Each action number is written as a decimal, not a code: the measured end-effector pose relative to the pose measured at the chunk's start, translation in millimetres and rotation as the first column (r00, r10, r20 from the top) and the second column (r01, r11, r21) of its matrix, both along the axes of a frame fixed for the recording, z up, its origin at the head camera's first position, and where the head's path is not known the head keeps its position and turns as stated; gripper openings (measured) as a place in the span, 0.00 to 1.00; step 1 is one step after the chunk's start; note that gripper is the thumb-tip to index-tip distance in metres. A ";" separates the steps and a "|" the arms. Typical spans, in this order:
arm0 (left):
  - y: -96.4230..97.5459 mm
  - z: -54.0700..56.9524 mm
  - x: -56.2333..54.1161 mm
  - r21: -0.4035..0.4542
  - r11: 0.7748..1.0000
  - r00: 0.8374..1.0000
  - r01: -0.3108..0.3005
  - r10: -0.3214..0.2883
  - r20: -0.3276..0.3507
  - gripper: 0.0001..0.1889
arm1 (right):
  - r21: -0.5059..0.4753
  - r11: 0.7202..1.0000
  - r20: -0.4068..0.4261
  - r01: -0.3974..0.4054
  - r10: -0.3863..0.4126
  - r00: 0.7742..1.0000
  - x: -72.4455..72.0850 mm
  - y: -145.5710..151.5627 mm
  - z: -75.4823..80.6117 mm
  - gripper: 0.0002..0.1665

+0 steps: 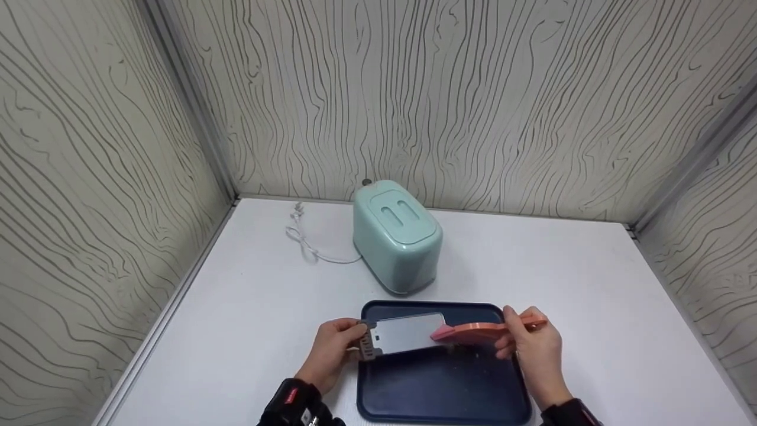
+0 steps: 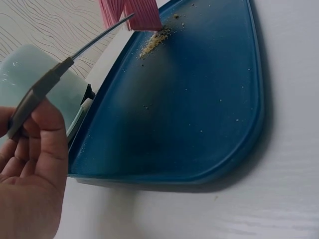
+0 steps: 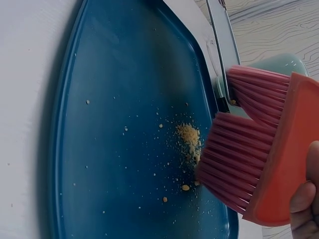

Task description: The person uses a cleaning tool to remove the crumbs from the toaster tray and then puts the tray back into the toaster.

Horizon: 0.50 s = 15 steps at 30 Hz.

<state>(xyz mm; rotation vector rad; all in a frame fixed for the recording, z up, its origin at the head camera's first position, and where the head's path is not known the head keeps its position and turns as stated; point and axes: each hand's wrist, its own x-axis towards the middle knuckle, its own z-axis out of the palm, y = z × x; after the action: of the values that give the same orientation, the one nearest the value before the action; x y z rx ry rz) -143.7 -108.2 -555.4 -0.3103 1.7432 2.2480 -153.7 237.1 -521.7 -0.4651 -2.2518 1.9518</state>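
Observation:
My left hand [image 1: 332, 348] pinches the grey end of a flat metal crumb tray [image 1: 407, 334], tilted above the dark blue serving tray [image 1: 440, 387]. In my right hand [image 1: 537, 349] is an orange hand brush [image 1: 478, 327], held by its handle. Its pink bristles [image 3: 239, 154] are at the crumb tray's far end, part of them against its edge in the right wrist view. Beneath them, a small heap of tan crumbs [image 3: 188, 135] lies on the serving tray, with loose bits scattered around it.
A mint green toaster [image 1: 397, 236] stands just behind the serving tray. Its white cord [image 1: 331, 258] runs left over the white table [image 1: 248, 331]. Wood-grain patterned panels [image 1: 378, 100] enclose the back and sides.

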 end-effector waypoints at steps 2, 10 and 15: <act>-0.5 0.4 -0.1 -0.002 1.000 1.000 -0.001 0.001 -0.001 0.13 | 0.009 1.000 0.008 -0.003 0.003 1.000 -0.1 1.6 0.6 0.24; -0.8 0.8 -1.0 0.000 1.000 1.000 -0.002 0.002 -0.006 0.15 | 0.050 0.999 0.021 -0.021 0.020 1.000 -1.6 7.1 3.2 0.23; 1.3 -0.1 -1.2 -0.041 0.999 1.000 -0.013 0.013 -0.005 0.15 | 0.054 0.998 0.035 -0.020 0.018 0.999 -2.6 10.5 4.4 0.21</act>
<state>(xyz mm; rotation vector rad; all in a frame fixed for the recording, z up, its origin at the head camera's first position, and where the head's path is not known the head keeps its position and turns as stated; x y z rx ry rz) -144.9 -106.9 -555.5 -0.3254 1.7964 2.2262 -156.3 247.7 -517.4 -0.4759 -2.3325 1.9005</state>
